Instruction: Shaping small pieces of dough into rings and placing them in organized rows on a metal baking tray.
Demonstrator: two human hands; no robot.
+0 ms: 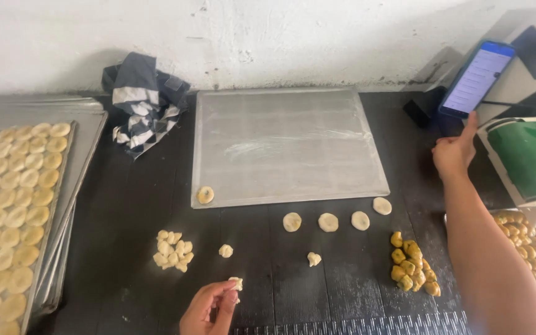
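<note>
Dark table (125, 248): dough piece (236, 283) pinched at left fingers (229, 294).

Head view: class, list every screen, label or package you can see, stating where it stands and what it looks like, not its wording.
Phone: upper right, propped tilted against a pale machine; dark rectangular case, lit white screen with a blue top bar; the right hand reaches a finger to its lower edge.
No packages, labels or signs show.

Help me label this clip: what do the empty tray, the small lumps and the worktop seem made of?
Empty tray: likely aluminium, dull grey sheen, flour smears. Small lumps: soft pale dough, irregular pinched shapes. Worktop: probably dark wood, matte, with visible plank seams.
</note>
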